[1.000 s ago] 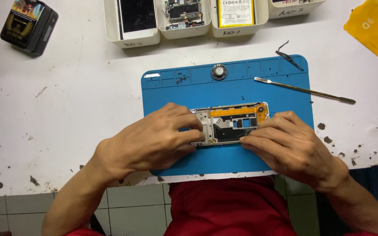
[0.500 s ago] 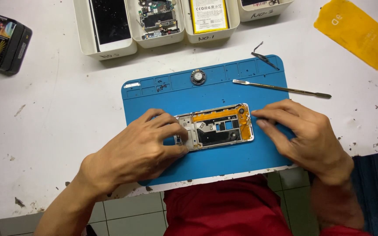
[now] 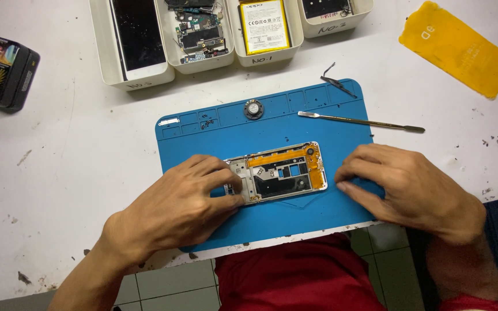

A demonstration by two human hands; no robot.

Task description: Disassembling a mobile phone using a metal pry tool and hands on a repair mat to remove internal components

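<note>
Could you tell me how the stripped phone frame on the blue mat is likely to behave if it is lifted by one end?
The thin metal phone frame with orange strips is mostly cut-outs, so probably light and slightly bendy. Lying flat on the blue rubber work mat, it should not roll or slide much. The left hand touches one end only; its exposed parts look fragile.

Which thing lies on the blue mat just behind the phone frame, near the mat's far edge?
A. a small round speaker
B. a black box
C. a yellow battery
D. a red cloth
A: a small round speaker lies on the blue mat behind the phone frame, which the left hand touches.
</note>
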